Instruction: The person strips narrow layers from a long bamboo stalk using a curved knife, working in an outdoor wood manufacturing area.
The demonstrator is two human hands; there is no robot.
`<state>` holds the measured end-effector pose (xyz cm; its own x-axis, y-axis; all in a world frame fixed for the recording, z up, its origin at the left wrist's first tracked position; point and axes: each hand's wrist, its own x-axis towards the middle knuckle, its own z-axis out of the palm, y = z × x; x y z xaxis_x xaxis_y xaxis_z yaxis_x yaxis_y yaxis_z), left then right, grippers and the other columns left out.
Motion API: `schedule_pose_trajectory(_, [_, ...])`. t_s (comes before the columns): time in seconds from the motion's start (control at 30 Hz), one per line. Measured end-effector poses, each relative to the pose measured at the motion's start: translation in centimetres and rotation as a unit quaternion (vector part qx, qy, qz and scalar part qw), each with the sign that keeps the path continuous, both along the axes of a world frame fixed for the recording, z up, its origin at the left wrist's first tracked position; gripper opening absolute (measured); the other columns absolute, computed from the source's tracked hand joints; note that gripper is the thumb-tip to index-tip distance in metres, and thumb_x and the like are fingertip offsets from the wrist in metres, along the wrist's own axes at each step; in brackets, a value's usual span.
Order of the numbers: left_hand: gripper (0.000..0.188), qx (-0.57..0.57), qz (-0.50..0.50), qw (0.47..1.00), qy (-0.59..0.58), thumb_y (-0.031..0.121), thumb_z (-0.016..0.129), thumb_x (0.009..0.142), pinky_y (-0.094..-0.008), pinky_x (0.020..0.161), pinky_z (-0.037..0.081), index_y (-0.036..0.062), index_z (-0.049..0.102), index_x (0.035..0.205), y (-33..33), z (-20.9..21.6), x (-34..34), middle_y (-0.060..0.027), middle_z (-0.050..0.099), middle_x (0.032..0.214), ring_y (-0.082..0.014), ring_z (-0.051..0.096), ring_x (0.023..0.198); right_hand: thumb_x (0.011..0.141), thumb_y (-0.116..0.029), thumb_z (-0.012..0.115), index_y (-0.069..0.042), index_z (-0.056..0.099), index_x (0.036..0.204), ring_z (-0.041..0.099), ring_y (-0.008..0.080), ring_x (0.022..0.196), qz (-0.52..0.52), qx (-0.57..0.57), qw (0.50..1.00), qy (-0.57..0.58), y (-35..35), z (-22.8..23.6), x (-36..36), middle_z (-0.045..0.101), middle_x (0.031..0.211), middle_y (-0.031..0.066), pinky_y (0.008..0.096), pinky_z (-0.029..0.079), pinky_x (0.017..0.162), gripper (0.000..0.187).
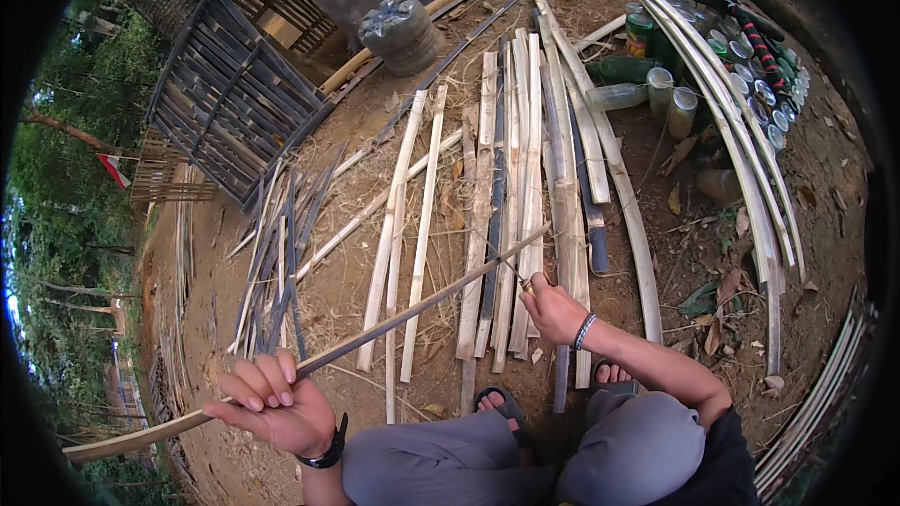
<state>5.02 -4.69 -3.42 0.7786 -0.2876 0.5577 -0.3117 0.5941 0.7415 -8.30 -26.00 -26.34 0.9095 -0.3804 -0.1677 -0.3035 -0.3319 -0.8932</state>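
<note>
Brown strip, one; knife, one; hands, two.

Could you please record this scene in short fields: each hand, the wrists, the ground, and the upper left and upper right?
Left hand: holds a long strip between thumb and fingers
Right hand: grips a thin-bladed tool, its blade crossing the strip in this view
Wrists: black band left, bracelet right
Ground: pale and dark slats, roughly side by side
Upper left: dark slatted panel
Upper right: glass jars
</note>
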Motion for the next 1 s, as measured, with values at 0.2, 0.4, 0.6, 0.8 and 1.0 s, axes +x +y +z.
schedule_pose_trajectory(0.2, [0.052, 0.011, -0.03, 0.999, -0.037, 0.054, 0.029, 0.098, -0.0247, 0.053, 0.029, 0.015, 0.031, 0.064, -0.2, -0.2, -0.5, 0.0032, 0.028, 0.057, -0.0081, 0.025, 0.047, 0.098, -0.022, 0.042, 0.006, 0.035, 0.094, 0.057, 0.0466, 0.057, 0.112, 0.022, 0.993, -0.007, 1.7, 5.0, -0.7, 0.055, 0.059, 0.0273, 0.0516, 0.047, 0.054, 0.029])
schedule_pose_trajectory(0.4, [0.051, 0.032, -0.068, 0.994, -0.085, 0.055, 0.029, 0.097, -0.0255, 0.053, 0.029, 0.015, 0.033, 0.066, -0.3, 0.1, -1.2, 0.0028, 0.029, 0.057, -0.0083, 0.025, 0.047, 0.099, -0.023, 0.04, 0.006, 0.035, 0.094, 0.06, 0.0479, 0.066, 0.025, 0.015, 0.998, 0.055, -0.4, -0.5, -0.7, 0.058, 0.066, 0.0316, 0.051, 0.048, 0.056, 0.03])
schedule_pose_trajectory(0.6, [0.05, 0.017, -0.053, 0.997, -0.059, 0.052, 0.031, 0.099, -0.0248, 0.055, 0.028, 0.0147, 0.033, 0.065, -1.0, 0.0, -0.6, 0.0029, 0.027, 0.056, -0.0081, 0.023, 0.046, 0.099, -0.024, 0.042, 0.007, 0.037, 0.094, 0.06, 0.0463, 0.062, -0.011, 0.037, 0.999, 0.028, -0.8, -2.8, -0.2, 0.057, 0.062, 0.0297, 0.0505, 0.048, 0.056, 0.031])
schedule_pose_trajectory(0.8, [0.048, 0.018, -0.073, 0.995, -0.058, 0.048, 0.034, 0.099, -0.0242, 0.055, 0.027, 0.0137, 0.032, 0.065, -0.4, 0.2, -0.5, 0.0033, 0.027, 0.057, -0.008, 0.024, 0.047, 0.099, -0.025, 0.04, 0.005, 0.034, 0.093, 0.06, 0.046, 0.061, 0.084, 0.096, 0.992, 0.01, 0.2, 2.0, 0.1, 0.057, 0.062, 0.0274, 0.0513, 0.047, 0.055, 0.03])
schedule_pose_trajectory(1.0, [0.048, 0.005, -0.065, 0.996, -0.054, 0.047, 0.035, 0.099, -0.0232, 0.053, 0.027, 0.0139, 0.033, 0.065, -1.2, 0.1, 0.0, 0.0032, 0.026, 0.055, -0.0081, 0.024, 0.048, 0.099, -0.025, 0.039, 0.008, 0.036, 0.098, 0.061, 0.0478, 0.069, -0.026, 0.084, 0.993, 0.08, -2.3, -5.3, 0.3, 0.059, 0.069, 0.0311, 0.0508, 0.05, 0.061, 0.033])
